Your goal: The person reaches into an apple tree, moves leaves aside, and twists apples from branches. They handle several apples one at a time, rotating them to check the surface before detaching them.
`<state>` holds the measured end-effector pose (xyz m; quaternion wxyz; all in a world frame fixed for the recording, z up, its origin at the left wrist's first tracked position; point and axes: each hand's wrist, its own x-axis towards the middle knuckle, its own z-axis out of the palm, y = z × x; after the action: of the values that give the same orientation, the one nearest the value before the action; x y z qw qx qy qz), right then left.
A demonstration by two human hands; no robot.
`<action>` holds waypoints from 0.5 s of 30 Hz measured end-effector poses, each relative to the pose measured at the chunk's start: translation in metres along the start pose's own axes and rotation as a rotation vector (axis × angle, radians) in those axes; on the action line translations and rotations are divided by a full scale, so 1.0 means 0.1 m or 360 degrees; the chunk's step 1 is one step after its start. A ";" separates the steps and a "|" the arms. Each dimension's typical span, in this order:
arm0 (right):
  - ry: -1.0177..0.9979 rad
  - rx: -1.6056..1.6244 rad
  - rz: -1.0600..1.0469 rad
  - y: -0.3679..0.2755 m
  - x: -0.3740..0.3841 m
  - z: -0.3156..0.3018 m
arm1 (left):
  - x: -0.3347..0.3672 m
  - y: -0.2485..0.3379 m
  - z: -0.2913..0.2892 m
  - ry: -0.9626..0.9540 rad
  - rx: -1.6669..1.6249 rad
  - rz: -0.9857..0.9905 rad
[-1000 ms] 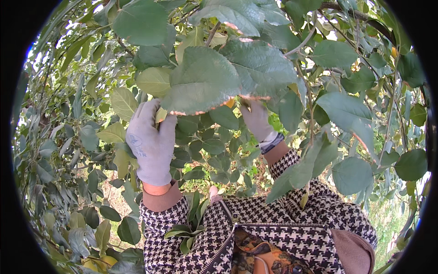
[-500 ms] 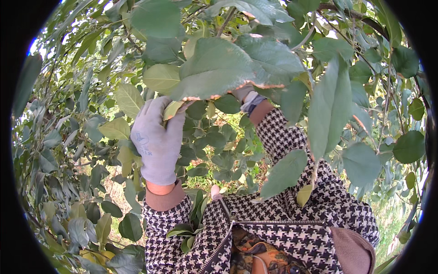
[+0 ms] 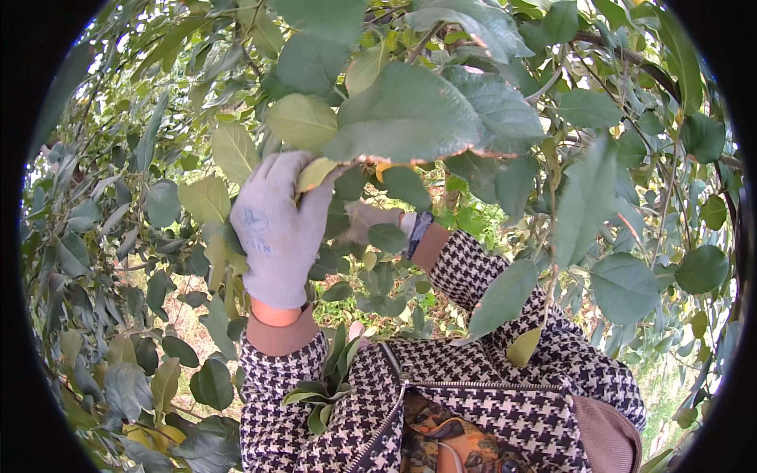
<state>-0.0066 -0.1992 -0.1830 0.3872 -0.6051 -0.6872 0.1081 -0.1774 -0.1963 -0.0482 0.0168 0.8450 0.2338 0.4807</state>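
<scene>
My left hand (image 3: 276,229), in a pale grey knitted glove, reaches up into the foliage with its fingers curled. A small yellow-green leaf (image 3: 315,174) shows between its thumb and forefinger. The fingertips and whatever they hold are hidden behind leaves. My right hand (image 3: 367,221), gloved in grey too, is to the right of the left one and a little behind it. Green leaves cover its fingers. Just above both hands hangs a large green leaf (image 3: 406,118) with a brown, dried edge.
Leafy branches (image 3: 643,63) surround me on every side. Long leaves (image 3: 587,205) hang in front of my right forearm. A sprig of leaves (image 3: 331,378) rests against my checked jacket (image 3: 481,394). Yellow leaves (image 3: 154,436) show at the lower left.
My right hand has come down and left from behind the large leaf, toward the left hand. The left hand keeps its curled pose. Overhead leaves have shifted slightly right in the view.
</scene>
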 end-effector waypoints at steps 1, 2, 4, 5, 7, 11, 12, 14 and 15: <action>-0.0111 -0.0031 -0.0070 0.01 -0.07 -0.05 | 0.04 -0.06 0.00 0.0039 0.0038 0.0060; -0.0234 -0.0049 -0.0117 0.05 -0.09 -0.10 | 0.04 -0.13 -0.02 0.0087 0.0095 0.0103; -0.0417 -0.0100 -0.0095 0.26 -0.05 -0.31 | 0.11 -0.09 -0.12 0.0000 0.0082 0.0021; -0.0111 0.0043 0.0271 0.54 -0.01 -0.44 | 0.20 -0.05 -0.15 -0.0019 0.0044 0.0064; 0.0560 -0.0082 0.0630 1.17 0.12 -0.54 | 0.27 -0.02 -0.12 -0.0008 0.0014 0.0140; 0.0552 -0.0447 0.0634 1.37 0.20 -0.58 | 0.11 -0.03 -0.01 -0.0080 -0.0031 0.0056; 0.0490 -0.0436 0.0605 1.35 0.25 -0.51 | 0.04 -0.06 0.00 -0.0085 0.0013 0.0043; 0.0444 -0.0437 0.0575 1.32 0.22 -0.48 | -0.01 -0.08 0.00 -0.0102 0.0056 0.0045; 0.0443 -0.0442 0.0571 1.31 0.18 -0.52 | 0.01 -0.06 0.01 -0.0090 0.0053 0.0089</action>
<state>0.1262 -0.1672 -0.2217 0.3660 -0.7736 -0.5173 -0.0047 -0.1788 -0.1901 -0.0499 -0.0041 0.8646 0.2175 0.4529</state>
